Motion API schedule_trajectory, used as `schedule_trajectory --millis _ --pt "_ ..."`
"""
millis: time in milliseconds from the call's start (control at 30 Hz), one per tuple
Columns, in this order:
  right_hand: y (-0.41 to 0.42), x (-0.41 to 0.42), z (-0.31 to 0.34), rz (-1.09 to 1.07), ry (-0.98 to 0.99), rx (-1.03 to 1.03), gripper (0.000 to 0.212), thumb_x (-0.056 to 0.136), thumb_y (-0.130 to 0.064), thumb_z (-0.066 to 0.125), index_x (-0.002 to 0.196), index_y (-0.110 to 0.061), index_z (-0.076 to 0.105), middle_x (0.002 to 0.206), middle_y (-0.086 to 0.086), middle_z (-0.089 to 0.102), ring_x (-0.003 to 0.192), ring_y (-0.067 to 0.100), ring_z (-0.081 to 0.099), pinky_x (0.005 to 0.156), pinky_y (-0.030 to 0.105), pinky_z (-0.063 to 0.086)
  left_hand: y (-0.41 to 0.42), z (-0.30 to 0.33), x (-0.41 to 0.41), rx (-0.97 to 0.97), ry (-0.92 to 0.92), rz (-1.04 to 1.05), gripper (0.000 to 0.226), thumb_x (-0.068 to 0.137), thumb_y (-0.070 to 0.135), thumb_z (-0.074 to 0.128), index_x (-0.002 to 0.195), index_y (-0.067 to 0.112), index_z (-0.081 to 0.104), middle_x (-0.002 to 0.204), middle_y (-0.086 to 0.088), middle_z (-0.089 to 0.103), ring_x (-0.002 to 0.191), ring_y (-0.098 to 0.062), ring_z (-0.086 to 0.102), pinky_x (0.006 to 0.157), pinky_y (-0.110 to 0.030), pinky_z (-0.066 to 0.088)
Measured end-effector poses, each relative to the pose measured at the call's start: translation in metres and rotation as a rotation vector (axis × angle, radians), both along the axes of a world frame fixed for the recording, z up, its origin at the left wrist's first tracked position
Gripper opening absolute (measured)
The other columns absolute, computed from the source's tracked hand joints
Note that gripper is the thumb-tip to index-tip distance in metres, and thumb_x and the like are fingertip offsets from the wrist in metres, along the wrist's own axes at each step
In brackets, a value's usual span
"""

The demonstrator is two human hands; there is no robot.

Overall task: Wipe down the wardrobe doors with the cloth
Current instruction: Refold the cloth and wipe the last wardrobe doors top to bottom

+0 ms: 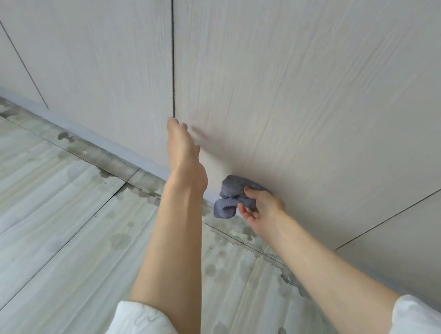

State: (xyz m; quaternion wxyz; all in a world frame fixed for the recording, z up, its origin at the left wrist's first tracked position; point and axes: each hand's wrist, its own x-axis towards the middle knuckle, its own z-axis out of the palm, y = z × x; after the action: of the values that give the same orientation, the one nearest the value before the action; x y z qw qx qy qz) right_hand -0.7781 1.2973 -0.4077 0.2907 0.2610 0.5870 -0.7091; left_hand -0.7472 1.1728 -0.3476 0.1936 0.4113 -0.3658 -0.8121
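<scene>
Now we press the bunched cloth (232,196) low against the wardrobe door (317,93), near the floor (32,211), our right hand (263,206) pinching it in its grip. Our left hand (183,149) rests on the panel, fingers straight. We judge wiping mid-way; next we sweep upward. Its long axis runs roughly vertically.

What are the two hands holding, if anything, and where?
The right hand grips the bunched purple-grey cloth at its right side, against the wardrobe door. The left hand holds nothing; it rests on the door's edge.
</scene>
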Motion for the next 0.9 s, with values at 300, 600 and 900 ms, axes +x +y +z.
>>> schedule_trajectory --millis 300,600,900 --pt "-0.043 -0.006 0.003 0.068 -0.107 -0.072 0.006 0.091 -0.007 0.060 0.093 -0.004 0.055 0.092 0.011 0.055 0.073 0.019 0.055 0.059 0.025 0.052 -0.007 -0.020 0.000 -0.059 0.011 -0.055 0.054 0.101 0.048 0.018 0.139 0.022 0.047 0.146 -0.003 0.042 0.136 -0.014 0.036 0.115 -0.045 0.015" --pt "-0.072 -0.005 0.040 0.071 -0.042 -0.163 0.020 0.089 -0.013 0.062 0.107 -0.007 0.058 0.090 0.009 0.062 0.070 0.017 0.061 0.059 0.024 0.050 -0.009 -0.015 0.006 -0.196 -0.033 -0.191 0.051 0.099 0.055 0.014 0.132 0.035 0.049 0.104 0.011 0.057 0.085 -0.013 0.053 0.065 -0.025 0.037" --pt "-0.049 -0.004 0.100 0.063 0.081 -0.282 0.006 0.092 -0.011 0.059 0.093 -0.009 0.054 0.098 0.009 0.060 0.074 0.019 0.060 0.068 0.024 0.049 0.005 -0.001 0.002 -0.130 0.149 -0.115 0.053 0.101 0.052 0.015 0.136 0.027 0.046 0.117 0.008 0.053 0.099 -0.009 0.056 0.094 -0.034 0.040"
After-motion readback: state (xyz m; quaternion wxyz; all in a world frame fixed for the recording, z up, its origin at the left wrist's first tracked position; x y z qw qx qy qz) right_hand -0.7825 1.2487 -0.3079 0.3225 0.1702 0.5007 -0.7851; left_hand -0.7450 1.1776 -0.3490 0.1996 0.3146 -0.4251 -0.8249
